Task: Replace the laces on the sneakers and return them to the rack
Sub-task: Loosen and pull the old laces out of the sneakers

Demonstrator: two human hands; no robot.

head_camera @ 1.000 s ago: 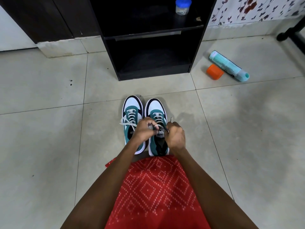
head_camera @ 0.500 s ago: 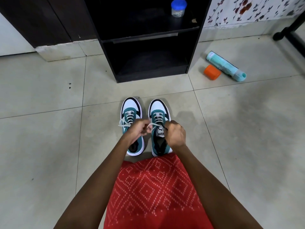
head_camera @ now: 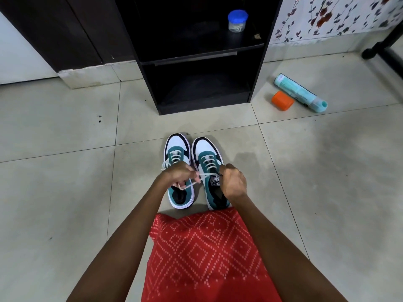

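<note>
Two teal, white and black sneakers stand side by side on the tiled floor, toes pointing at the rack: the left sneaker [head_camera: 177,147] and the right sneaker [head_camera: 205,152]. Both carry white laces. My left hand [head_camera: 177,175] grips one end of the right sneaker's white lace [head_camera: 204,175], pulled out to the left over the left sneaker. My right hand [head_camera: 233,182] grips the other end above the right sneaker's tongue. The black shoe rack [head_camera: 202,68] stands just beyond the sneakers, its lower shelf bare.
A small clear jar with a blue lid [head_camera: 237,20] sits on the rack's upper shelf. To the right on the floor lie an orange cap [head_camera: 282,100] and a teal tube [head_camera: 299,92]. A black furniture leg [head_camera: 386,49] is at far right. My red patterned garment [head_camera: 207,253] covers my lap.
My hands have drawn apart, the left moving left over the left sneaker, pulling the lace taut between them. The view shifted slightly.
</note>
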